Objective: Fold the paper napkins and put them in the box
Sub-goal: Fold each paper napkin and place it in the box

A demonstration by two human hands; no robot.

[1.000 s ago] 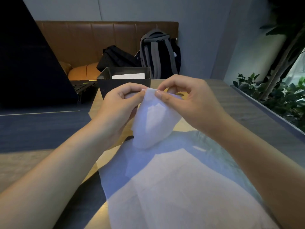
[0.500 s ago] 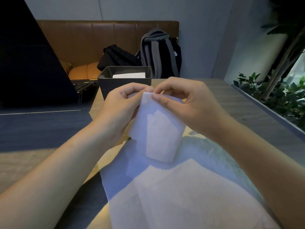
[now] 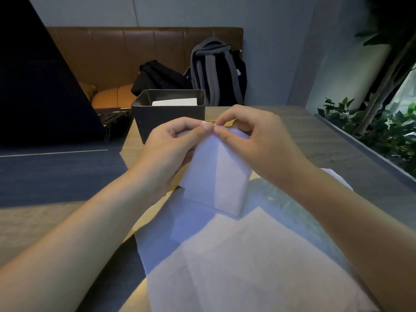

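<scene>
Pinching one folded napkin (image 3: 216,176) — left hand (image 3: 171,145), right hand (image 3: 254,138) — near the box (image 3: 157,118).

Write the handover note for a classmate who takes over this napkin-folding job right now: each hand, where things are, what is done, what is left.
Left hand: pinches the top edge of the folded napkin.
Right hand: pinches the same edge, fingertips meeting the left's.
The napkin hangs in the air above the unfolded napkins spread on the table.
The box stands just behind the hands; at least one white folded napkin already sits inside.
Done: this napkin looks mostly folded.
Left: finish it, put it in the box, then fold the sheets on the table.
</scene>
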